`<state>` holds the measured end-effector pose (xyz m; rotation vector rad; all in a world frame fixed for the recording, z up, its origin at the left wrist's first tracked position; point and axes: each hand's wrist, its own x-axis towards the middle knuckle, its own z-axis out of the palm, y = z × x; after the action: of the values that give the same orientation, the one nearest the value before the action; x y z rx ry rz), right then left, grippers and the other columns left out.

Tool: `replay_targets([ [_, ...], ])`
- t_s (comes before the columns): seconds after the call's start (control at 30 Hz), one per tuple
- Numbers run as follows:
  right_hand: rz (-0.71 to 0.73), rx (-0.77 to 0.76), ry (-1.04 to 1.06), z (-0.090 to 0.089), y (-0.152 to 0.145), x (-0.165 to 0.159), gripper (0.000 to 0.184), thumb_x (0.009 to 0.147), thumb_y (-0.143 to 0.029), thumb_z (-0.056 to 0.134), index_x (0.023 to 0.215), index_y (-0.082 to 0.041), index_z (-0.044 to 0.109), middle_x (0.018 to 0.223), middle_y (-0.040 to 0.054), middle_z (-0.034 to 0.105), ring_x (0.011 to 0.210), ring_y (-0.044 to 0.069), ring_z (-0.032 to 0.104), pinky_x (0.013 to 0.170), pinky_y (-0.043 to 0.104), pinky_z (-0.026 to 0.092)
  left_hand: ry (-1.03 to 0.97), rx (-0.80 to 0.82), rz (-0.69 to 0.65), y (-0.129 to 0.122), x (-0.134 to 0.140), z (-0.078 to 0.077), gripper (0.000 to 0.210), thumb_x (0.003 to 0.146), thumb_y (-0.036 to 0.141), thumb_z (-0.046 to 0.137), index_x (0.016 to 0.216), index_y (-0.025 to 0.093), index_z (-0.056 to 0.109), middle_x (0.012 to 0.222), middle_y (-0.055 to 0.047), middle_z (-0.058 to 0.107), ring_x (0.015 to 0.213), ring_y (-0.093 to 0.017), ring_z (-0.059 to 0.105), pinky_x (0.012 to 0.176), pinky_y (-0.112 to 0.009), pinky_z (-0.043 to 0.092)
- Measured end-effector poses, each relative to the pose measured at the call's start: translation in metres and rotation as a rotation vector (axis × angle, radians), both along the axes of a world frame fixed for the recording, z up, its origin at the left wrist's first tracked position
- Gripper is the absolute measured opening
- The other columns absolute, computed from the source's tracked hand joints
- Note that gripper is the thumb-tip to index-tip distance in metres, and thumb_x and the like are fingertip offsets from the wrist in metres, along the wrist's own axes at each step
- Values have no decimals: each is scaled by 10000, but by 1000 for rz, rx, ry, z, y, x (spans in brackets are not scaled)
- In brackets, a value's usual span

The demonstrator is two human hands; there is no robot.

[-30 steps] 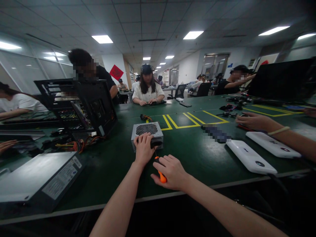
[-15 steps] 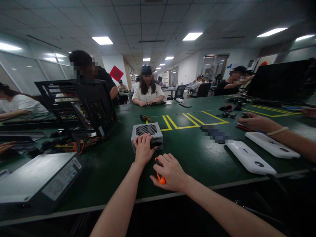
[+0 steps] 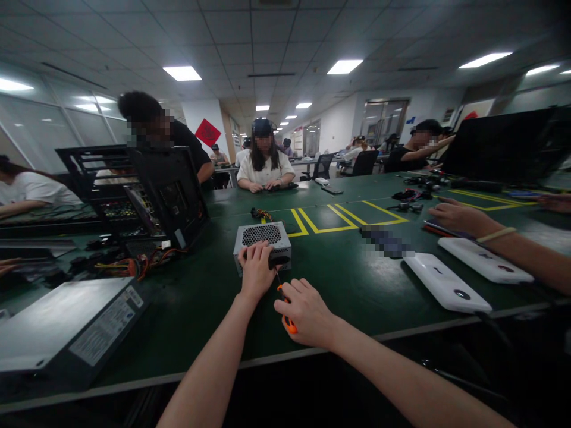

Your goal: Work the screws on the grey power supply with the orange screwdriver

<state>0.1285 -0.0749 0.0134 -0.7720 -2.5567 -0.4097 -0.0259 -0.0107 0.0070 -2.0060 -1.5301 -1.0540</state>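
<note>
A small grey computer power supply [image 3: 263, 232] with a honeycomb vent on top sits on the green table in the middle of the view. My left hand [image 3: 257, 268] grips its near top edge, fingers lying over the vent. In my right hand [image 3: 308, 312], closer to me, is a screwdriver [image 3: 289, 324] with an orange and black handle. Its thin shaft slants up toward the near face of the power supply; the tip cannot be made out. A dark oval part [image 3: 279, 260] shows beside my left fingers. Cables [image 3: 262, 214] bunch behind the power supply.
To the left are a larger silver power supply [image 3: 66, 321] and an open black computer case [image 3: 165, 196]. On the right lie two white power banks [image 3: 446, 282], near another person's hand [image 3: 464, 213]. Yellow tape [image 3: 330, 228] marks the table; its front edge runs below my hands.
The view has shifted slightly, moving everything a little to the left. My left hand keeps its grip, and my right fingers have closed further round the screwdriver handle.
</note>
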Motion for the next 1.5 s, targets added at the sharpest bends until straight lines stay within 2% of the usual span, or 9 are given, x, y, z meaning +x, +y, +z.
replay_targets([
  [0.1, -19, -25, 38, 1, 0, -2, 112, 721, -289, 539, 764, -186, 555, 815, 62, 502, 762, 191, 406, 668, 321, 282, -3, -7, 5, 0, 0, 0, 376, 692, 298, 636, 1048, 221, 540, 1174, -101, 566, 1130, -274, 436, 960, -461, 225],
  [0.2, -14, -32, 115, -1, 1, -4, 255, 778, -416, 492, 799, -174, 568, 776, 62, 518, 745, 195, 425, 672, 326, 293, -7, -8, 5, 0, -1, 0, 375, 697, 326, 633, 1045, 220, 539, 1180, -99, 564, 1133, -274, 434, 960, -457, 228],
  [0.33, -11, -72, 202, -6, 3, -4, 234, 806, -281, 452, 970, -130, 520, 797, 60, 558, 708, 177, 450, 673, 310, 309, -3, -4, 0, 0, -2, 0, 378, 701, 339, 630, 1047, 220, 534, 1190, -96, 557, 1139, -268, 429, 964, -448, 231],
  [0.53, 28, -36, 99, -4, 2, 1, 111, 708, -215, 518, 810, -173, 531, 809, 60, 531, 745, 189, 433, 668, 318, 299, -21, 5, 1, 0, -1, -1, 393, 683, 313, 647, 1048, 219, 534, 1180, -96, 562, 1132, -268, 433, 958, -455, 237],
  [0.77, 43, -17, 169, -2, 0, -2, 308, 764, -459, 491, 810, -166, 571, 768, 63, 509, 729, 196, 425, 665, 331, 307, -32, -7, 3, 0, 0, -1, 380, 692, 324, 640, 1044, 221, 537, 1184, -97, 561, 1135, -273, 432, 962, -455, 226],
  [0.93, 1, -45, 206, -7, 0, -1, 233, 783, -287, 462, 945, -132, 526, 783, 59, 543, 698, 178, 441, 650, 305, 316, -21, -11, 0, 0, -1, -1, 388, 699, 348, 634, 1050, 221, 529, 1200, -92, 550, 1151, -271, 419, 967, -448, 226],
  [1.13, 3, 12, 134, -5, 0, 1, 86, 728, -237, 490, 764, -177, 539, 761, 48, 512, 709, 183, 413, 638, 312, 289, -18, 1, 1, 0, -1, -1, 389, 695, 327, 638, 1049, 215, 522, 1194, -85, 553, 1145, -258, 425, 968, -437, 233],
  [1.37, 44, 32, 123, -5, 1, 1, 111, 745, -253, 504, 757, -174, 582, 769, 57, 501, 725, 184, 406, 651, 315, 294, -20, -3, 5, 0, 0, -1, 386, 693, 318, 638, 1046, 213, 527, 1198, -95, 551, 1147, -272, 425, 968, -448, 226],
  [1.5, 53, 49, 162, -4, 1, 0, 286, 781, -435, 497, 792, -170, 603, 752, 63, 506, 719, 190, 418, 645, 320, 293, -24, -2, 9, 1, -1, -2, 393, 681, 322, 650, 1039, 212, 531, 1189, -90, 560, 1140, -267, 430, 973, -448, 220],
])
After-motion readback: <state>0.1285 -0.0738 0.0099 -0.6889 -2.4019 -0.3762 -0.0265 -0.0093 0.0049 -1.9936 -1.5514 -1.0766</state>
